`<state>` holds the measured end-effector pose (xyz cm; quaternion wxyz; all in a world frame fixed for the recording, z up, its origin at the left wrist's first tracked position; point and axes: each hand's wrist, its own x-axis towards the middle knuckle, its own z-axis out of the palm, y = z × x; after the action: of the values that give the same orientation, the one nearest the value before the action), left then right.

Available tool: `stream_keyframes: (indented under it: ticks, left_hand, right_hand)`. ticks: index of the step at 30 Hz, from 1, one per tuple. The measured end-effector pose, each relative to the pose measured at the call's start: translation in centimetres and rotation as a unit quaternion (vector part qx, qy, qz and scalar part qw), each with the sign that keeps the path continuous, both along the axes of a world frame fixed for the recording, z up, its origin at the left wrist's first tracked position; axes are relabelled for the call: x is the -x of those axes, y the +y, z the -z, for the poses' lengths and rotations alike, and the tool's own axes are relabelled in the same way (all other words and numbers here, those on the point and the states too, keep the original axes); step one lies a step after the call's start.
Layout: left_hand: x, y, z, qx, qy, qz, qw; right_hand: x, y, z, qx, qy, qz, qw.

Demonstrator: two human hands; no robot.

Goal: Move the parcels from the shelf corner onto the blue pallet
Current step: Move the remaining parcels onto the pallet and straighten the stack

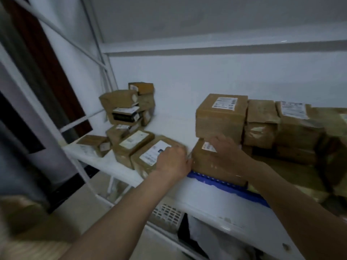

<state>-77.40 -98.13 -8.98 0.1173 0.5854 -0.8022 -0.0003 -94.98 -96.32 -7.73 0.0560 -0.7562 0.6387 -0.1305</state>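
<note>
Several brown taped parcels lie in the left corner of the white shelf, some stacked at the back. My left hand grips the near end of a flat labelled parcel at the shelf's front. On the blue pallet to the right stand more parcels. My right hand rests with spread fingers on a low parcel at the pallet's left edge, just under a taller box.
Further stacked parcels fill the pallet toward the right. A white slotted basket sits under the shelf. The shelf's white frame posts rise at the left, with a dark curtain behind.
</note>
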Motion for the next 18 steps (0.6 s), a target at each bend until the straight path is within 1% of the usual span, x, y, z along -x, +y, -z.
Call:
stream_keyframes:
  ticks: [3,6,10,15,18]
  left_hand:
    - [-5.0,-0.1,0.4,0.012,-0.004,-0.025,1.0]
    - [-10.4,-0.4,0.7,0.003,0.012,-0.051,0.999]
    - [-16.6,-1.2,1.7,-0.017,0.03,-0.066,0.997]
    - [-22.7,-2.7,3.5,-0.034,0.051,-0.061,0.996]
    - [-25.8,-3.5,4.9,-0.052,0.034,-0.054,0.997]
  right_hand:
    - [-4.8,-1.2,0.3,-0.007,-0.021,-0.029,0.999]
    - [-9.8,-1.9,0.8,0.005,-0.035,-0.051,0.998]
    - [-16.1,-3.2,1.8,-0.056,-0.052,-0.054,0.996]
    - [-20.8,-4.7,4.3,-0.08,-0.009,-0.064,0.995]
    - [-23.6,-5.6,5.9,-0.098,0.011,-0.058,0.993]
